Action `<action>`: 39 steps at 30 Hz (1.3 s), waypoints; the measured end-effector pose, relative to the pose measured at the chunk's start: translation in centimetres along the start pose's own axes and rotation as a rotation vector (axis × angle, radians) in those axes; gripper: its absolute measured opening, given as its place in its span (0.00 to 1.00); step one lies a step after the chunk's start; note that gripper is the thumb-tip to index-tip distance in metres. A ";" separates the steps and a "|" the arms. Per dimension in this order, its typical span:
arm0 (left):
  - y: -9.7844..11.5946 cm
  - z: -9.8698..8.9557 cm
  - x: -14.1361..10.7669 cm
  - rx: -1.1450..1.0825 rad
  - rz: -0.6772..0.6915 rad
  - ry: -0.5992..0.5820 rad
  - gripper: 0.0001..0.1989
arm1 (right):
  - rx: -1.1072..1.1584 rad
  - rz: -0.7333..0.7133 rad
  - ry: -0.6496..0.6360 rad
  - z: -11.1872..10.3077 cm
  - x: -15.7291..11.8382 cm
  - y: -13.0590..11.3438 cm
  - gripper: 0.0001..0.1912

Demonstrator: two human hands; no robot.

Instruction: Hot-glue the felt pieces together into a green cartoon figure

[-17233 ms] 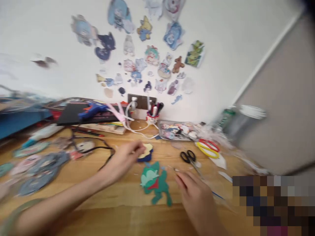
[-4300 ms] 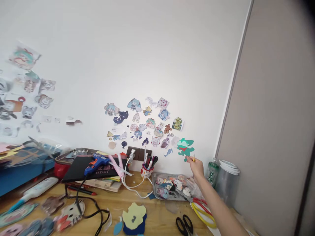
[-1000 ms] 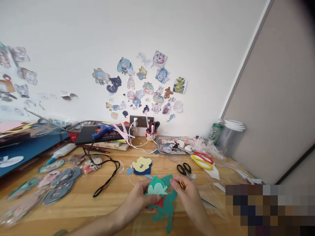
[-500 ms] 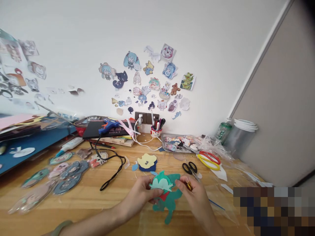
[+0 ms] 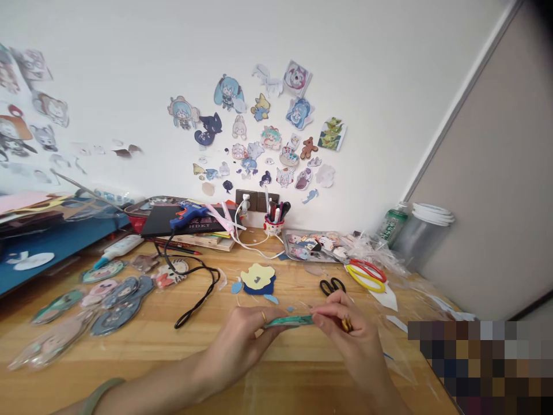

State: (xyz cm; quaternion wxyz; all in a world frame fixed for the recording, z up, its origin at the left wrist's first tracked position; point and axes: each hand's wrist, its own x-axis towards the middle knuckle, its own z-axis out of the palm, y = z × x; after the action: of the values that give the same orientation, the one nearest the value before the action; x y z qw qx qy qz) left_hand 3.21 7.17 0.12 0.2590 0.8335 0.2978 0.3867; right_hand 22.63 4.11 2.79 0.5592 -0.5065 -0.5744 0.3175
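Note:
Turned almost edge-on, a green layered foam cutout [image 5: 289, 320] is held above the wooden table in the middle of the view. My left hand [image 5: 248, 337] grips its left end between thumb and fingers. At the right end, the thumb and fingertips of my right hand [image 5: 348, 328] pinch together on its edge. The cutout's face is hidden at this angle. Just beyond it lies a yellow wavy foam piece [image 5: 257, 275] on top of a dark blue piece [image 5: 268, 286]. Black-handled scissors [image 5: 332, 285] lie beyond my right hand, partly covered by it.
Red and yellow scissors [image 5: 367, 276] rest at the right, near a metal tray [image 5: 298, 255] of cutouts. At the left are several plastic-wrapped figures [image 5: 123, 311], a glue bottle [image 5: 121, 248] and a looped black cable [image 5: 201, 305]. A blue glue gun [image 5: 190, 213] sits behind them.
The green cutout has tilted from facing me to nearly edge-on, and both hands have turned with it. My right hand has moved slightly up and right. The view has shifted a little.

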 end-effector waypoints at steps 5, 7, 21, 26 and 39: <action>-0.2 -1.0 0.4 0.401 0.520 0.218 0.13 | 0.255 0.122 0.105 -1.5 0.5 -0.1 0.20; 0.3 -1.4 0.6 0.486 0.551 0.374 0.08 | 0.304 0.170 0.102 -1.9 0.7 0.0 0.24; 0.7 -2.4 0.1 0.760 0.904 0.379 0.09 | 0.287 0.310 -0.380 1.4 -0.8 0.1 0.21; 1.0 -2.6 0.0 0.821 0.976 0.362 0.09 | 0.246 0.427 -0.317 1.7 -1.2 0.5 0.17; 1.3 -2.6 0.3 0.871 0.943 0.346 0.11 | 0.096 0.411 0.057 0.6 0.1 1.7 0.22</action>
State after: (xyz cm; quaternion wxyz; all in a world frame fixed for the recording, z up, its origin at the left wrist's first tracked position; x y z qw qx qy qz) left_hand 1.71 7.04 2.60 -0.3501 0.8289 0.0676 0.4311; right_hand 22.42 4.78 1.09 0.5221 -0.5948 -0.4270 0.4374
